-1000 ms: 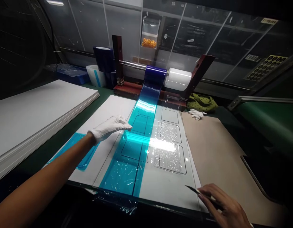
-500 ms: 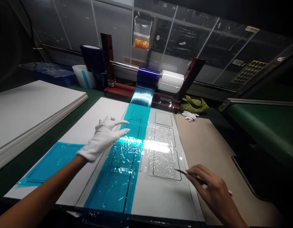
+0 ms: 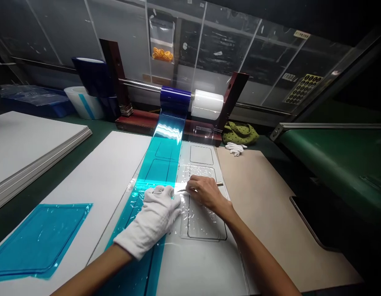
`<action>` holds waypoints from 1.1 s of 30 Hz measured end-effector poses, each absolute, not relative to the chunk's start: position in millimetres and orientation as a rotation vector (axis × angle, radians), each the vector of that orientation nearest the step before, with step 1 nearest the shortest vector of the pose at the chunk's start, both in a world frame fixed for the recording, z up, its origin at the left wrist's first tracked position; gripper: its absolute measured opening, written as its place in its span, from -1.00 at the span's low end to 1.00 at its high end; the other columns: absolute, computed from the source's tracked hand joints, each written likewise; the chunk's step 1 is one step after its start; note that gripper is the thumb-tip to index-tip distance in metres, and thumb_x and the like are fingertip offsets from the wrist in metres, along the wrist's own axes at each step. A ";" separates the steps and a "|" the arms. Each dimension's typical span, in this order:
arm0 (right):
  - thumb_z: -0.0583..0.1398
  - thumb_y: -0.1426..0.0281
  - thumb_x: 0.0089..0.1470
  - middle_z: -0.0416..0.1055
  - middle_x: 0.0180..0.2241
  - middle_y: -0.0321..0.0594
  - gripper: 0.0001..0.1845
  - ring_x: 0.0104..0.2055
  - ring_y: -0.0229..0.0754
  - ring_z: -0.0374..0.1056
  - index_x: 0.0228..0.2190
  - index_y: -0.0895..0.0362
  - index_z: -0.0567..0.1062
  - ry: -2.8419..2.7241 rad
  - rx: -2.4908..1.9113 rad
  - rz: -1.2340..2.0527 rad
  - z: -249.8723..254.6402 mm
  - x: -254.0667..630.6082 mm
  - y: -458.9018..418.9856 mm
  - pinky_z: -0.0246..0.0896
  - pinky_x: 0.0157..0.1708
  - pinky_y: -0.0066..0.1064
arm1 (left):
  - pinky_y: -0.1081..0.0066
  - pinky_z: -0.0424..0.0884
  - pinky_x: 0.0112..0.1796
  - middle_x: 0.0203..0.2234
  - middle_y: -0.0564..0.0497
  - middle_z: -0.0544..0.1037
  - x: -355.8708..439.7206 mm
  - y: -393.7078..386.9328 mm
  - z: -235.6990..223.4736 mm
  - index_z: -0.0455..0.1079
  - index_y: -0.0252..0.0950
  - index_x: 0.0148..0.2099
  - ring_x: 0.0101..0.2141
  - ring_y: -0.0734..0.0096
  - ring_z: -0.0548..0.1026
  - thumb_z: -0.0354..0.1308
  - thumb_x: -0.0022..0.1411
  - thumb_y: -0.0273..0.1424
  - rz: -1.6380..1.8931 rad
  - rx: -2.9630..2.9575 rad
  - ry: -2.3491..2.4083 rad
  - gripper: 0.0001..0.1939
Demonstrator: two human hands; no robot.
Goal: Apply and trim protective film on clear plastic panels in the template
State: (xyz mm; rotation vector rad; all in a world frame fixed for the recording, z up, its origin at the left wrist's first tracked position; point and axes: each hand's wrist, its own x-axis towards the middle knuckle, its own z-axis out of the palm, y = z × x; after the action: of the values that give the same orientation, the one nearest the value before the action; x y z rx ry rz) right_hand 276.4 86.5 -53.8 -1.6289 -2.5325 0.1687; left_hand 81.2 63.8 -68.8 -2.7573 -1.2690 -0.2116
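The fingers (image 3: 193, 183) of the right hand (image 3: 207, 193) are curled closed in a pen grip on a slim craft knife (image 3: 182, 190), its blade pointing toward 9 o'clock. The white-gloved left hand (image 3: 152, 218) lies flat and open on the blue film (image 3: 161, 170), gripping nothing and just beside the blade. Both hands are over a long plate (image 3: 202, 155) with rounded-rectangle outlines, where the blue strip runs from its roll (image 3: 175, 100) at 12 o'clock. Clear film (image 3: 203, 220) covers the outlines under the right hand.

As far as the pictures show, 1 blue piece (image 3: 39, 238) is already cut free, lying on a white board (image 3: 101, 181) at 8 o'clock. The blue strip remains joined to its roll, and no cut through it is visible under the hands.
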 end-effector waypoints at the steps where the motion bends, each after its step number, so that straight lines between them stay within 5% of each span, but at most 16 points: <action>1: 0.15 0.45 0.20 0.46 -0.35 -0.30 -0.83 -0.34 -0.30 0.34 -0.40 0.11 0.52 -2.540 -1.630 0.171 -54.0 277.4 87.3 -0.14 -0.48 -0.46 | 0.02 0.28 -0.14 -0.18 -0.17 0.39 80.7 63.5 -67.7 0.40 -0.18 -0.08 -0.20 0.05 0.38 -0.13 0.32 -0.31 -0.206 -2.758 -1.273 -0.70; 10: 0.11 0.52 0.19 0.46 -0.35 -0.27 -0.79 -0.38 -0.30 0.32 -0.44 0.12 0.50 -2.495 -1.846 0.106 -42.5 331.4 63.7 -0.16 -0.51 -0.47 | 0.14 0.25 -0.29 -0.24 -0.09 0.42 81.4 66.6 -55.1 0.48 -0.06 -0.21 -0.28 0.11 0.36 -0.05 0.28 -0.29 -0.223 -2.805 -1.328 -0.74; 15: 0.07 0.58 0.17 0.44 -0.44 -0.21 -0.70 -0.45 -0.27 0.29 -0.53 0.15 0.47 -2.387 -2.088 0.013 -31.0 370.8 32.2 -0.23 -0.54 -0.42 | 0.16 0.24 -0.23 -0.22 -0.07 0.43 72.4 71.6 -58.9 0.49 -0.03 -0.16 -0.24 0.14 0.38 -0.02 0.29 -0.25 -0.331 -2.759 -1.357 -0.75; 19: 0.04 0.56 0.18 0.45 -0.45 -0.11 -0.69 -0.48 -0.21 0.31 -0.51 0.18 0.48 -2.238 -2.265 0.004 -25.0 383.3 1.7 -0.22 -0.55 -0.40 | 0.25 0.18 -0.37 -0.20 -0.11 0.44 70.9 65.1 -55.4 0.48 -0.07 -0.14 -0.30 0.14 0.38 -0.07 0.31 -0.18 -0.365 -2.639 -1.356 -0.70; 25: 0.15 0.36 0.15 0.52 -0.43 -0.25 -0.84 -0.36 -0.16 0.41 -0.42 0.08 0.51 -2.099 -2.214 0.492 -29.2 370.8 -38.5 0.09 -0.42 -0.43 | 0.08 0.30 -0.20 -0.16 -0.13 0.46 79.9 37.4 -59.1 0.47 -0.15 -0.18 -0.22 0.10 0.44 0.02 0.24 -0.21 -0.365 -2.671 -1.240 -0.75; 33: 0.18 0.29 0.09 0.50 -0.41 -0.23 -0.80 -0.35 -0.17 0.37 -0.43 0.14 0.53 -1.859 -1.968 1.048 -49.0 360.5 -46.7 0.15 -0.37 -0.41 | 0.04 0.41 -0.22 -0.21 -0.13 0.51 89.7 -6.2 -79.5 0.43 -0.13 -0.07 -0.23 0.11 0.49 0.08 0.22 -0.27 -0.369 -2.741 -1.248 -0.76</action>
State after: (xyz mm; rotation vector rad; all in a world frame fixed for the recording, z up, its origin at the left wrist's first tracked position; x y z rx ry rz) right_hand 360.5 -46.7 -49.0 -1.9676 -1.8585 1.0479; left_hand 89.7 -6.2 -79.5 -2.7413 -1.2481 -0.3694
